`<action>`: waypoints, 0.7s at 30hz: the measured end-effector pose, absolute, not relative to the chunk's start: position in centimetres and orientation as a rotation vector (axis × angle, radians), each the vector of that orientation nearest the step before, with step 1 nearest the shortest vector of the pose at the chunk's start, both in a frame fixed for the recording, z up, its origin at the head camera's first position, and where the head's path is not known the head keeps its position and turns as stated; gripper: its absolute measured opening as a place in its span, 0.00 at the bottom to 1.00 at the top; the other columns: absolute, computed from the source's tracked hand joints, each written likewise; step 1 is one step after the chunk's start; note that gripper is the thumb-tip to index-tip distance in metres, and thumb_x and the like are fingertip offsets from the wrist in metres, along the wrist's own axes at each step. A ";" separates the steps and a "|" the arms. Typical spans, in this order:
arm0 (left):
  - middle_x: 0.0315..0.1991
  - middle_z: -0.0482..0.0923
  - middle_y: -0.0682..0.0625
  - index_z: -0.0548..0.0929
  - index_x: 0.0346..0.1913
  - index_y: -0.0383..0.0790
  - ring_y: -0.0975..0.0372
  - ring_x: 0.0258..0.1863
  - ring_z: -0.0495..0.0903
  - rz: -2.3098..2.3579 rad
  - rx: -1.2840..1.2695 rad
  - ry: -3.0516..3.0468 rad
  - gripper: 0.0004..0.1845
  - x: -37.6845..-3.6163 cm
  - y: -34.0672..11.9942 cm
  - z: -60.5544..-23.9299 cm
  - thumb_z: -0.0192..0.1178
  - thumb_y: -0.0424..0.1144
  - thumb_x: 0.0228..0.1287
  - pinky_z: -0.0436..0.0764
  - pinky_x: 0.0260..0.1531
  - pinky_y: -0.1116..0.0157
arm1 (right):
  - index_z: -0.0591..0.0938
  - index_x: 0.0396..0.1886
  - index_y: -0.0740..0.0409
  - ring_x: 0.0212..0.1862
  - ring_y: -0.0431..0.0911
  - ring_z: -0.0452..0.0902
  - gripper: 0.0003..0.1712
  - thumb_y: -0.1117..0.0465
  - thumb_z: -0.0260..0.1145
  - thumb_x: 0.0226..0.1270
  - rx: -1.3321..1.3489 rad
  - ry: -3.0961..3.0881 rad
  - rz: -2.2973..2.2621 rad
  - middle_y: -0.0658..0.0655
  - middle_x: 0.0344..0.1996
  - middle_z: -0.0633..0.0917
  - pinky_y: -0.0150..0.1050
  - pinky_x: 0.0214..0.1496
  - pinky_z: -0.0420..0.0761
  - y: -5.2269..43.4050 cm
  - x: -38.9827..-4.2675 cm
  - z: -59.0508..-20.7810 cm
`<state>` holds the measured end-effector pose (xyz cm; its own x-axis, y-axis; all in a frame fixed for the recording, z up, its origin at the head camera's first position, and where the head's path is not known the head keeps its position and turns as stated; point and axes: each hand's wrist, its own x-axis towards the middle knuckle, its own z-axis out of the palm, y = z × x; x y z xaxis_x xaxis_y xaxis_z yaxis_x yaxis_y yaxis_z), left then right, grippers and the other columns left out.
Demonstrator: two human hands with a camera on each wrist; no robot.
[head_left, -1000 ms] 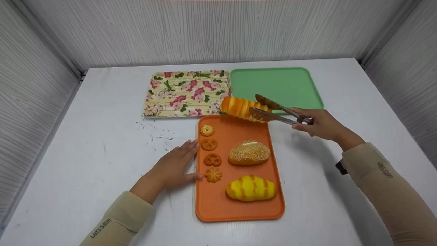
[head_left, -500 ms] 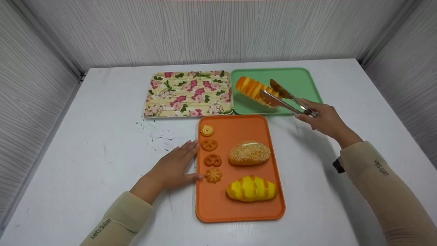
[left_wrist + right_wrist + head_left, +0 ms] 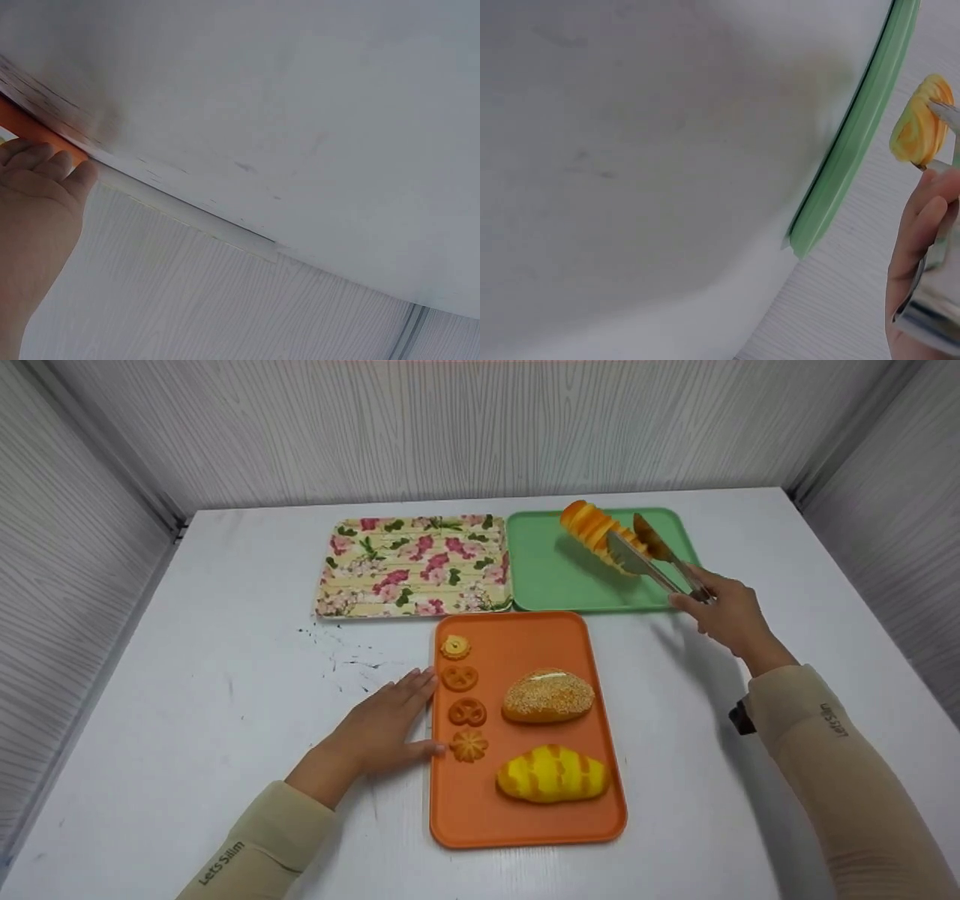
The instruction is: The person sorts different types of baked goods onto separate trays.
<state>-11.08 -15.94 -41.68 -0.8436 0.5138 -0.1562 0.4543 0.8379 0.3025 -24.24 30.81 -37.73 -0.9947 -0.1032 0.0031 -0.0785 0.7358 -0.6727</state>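
Note:
My right hand [image 3: 729, 611] grips a pair of metal tongs [image 3: 652, 568], whose tips pinch a ridged orange-and-yellow bread roll [image 3: 596, 531]. In the head view the roll overlaps the green tray [image 3: 555, 585], with its shadow on the tray below. The right wrist view shows the roll [image 3: 922, 124] above the green tray's rim [image 3: 847, 150]. My left hand [image 3: 375, 727] lies with straight fingers against the left edge of the orange tray [image 3: 525, 825]. On that tray are a sesame-topped bun [image 3: 549, 696], a yellow striped bread [image 3: 553, 775] and several small cookies [image 3: 468, 711] in a column.
A floral tray [image 3: 412, 562] lies left of the green one, its right edge against it. The orange tray stands in front of both. White table [image 3: 225, 697] surrounds the trays, and pale wood-grain walls [image 3: 480, 427] rise behind and at the sides.
My right hand has carried the bread roll in the tongs back and to the right, from the orange tray's far end to over the green tray. The left hand stays put.

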 end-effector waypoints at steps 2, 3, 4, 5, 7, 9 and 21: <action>0.75 0.45 0.44 0.48 0.75 0.37 0.53 0.73 0.44 0.374 0.748 2.786 0.52 -11.1 -16.0 -41.7 0.52 0.69 0.59 0.49 0.69 0.54 | 0.60 0.74 0.46 0.23 0.49 0.75 0.43 0.37 0.59 0.63 -0.136 2.914 -1.105 0.60 0.36 0.76 0.36 0.25 0.74 31.0 -24.4 -37.8; 0.75 0.45 0.44 0.48 0.75 0.37 0.53 0.73 0.44 0.375 0.748 2.787 0.52 -11.1 -16.0 -41.7 0.52 0.69 0.59 0.49 0.69 0.54 | 0.60 0.74 0.46 0.23 0.47 0.75 0.43 0.37 0.59 0.63 -0.129 2.920 -1.103 0.61 0.38 0.77 0.35 0.25 0.75 31.1 -24.4 -37.9; 0.75 0.45 0.45 0.48 0.75 0.37 0.53 0.73 0.44 0.374 0.746 2.787 0.52 -11.1 -16.0 -41.7 0.52 0.69 0.59 0.49 0.69 0.54 | 0.59 0.74 0.47 0.23 0.46 0.75 0.43 0.37 0.59 0.64 -0.121 2.921 -1.108 0.63 0.41 0.78 0.35 0.26 0.75 31.1 -24.5 -37.9; 0.75 0.45 0.45 0.49 0.75 0.37 0.54 0.73 0.44 0.378 0.747 2.788 0.52 -11.0 -16.0 -41.8 0.52 0.69 0.59 0.49 0.69 0.54 | 0.59 0.74 0.48 0.23 0.45 0.75 0.43 0.37 0.58 0.64 -0.112 2.922 -1.113 0.65 0.42 0.78 0.34 0.26 0.75 31.2 -24.5 -37.9; 0.75 0.45 0.45 0.49 0.75 0.37 0.54 0.73 0.44 0.383 0.746 2.791 0.52 -11.0 -16.0 -41.8 0.52 0.68 0.60 0.49 0.69 0.54 | 0.58 0.75 0.50 0.23 0.44 0.75 0.43 0.38 0.58 0.65 -0.097 2.926 -1.124 0.67 0.43 0.79 0.33 0.26 0.76 31.3 -24.6 -37.9; 0.75 0.46 0.45 0.49 0.75 0.37 0.54 0.73 0.44 0.389 0.748 2.794 0.51 -11.0 -16.0 -41.8 0.52 0.68 0.60 0.49 0.69 0.54 | 0.58 0.75 0.51 0.22 0.44 0.75 0.43 0.39 0.58 0.66 -0.080 2.930 -1.136 0.67 0.42 0.80 0.32 0.26 0.76 31.3 -24.6 -37.9; 0.75 0.45 0.45 0.49 0.75 0.37 0.54 0.73 0.44 0.388 0.754 2.793 0.51 -11.0 -16.0 -41.8 0.52 0.68 0.60 0.49 0.69 0.54 | 0.54 0.76 0.52 0.27 0.47 0.78 0.45 0.37 0.56 0.66 0.045 2.960 -1.075 0.67 0.41 0.79 0.32 0.26 0.75 32.0 -24.9 -38.3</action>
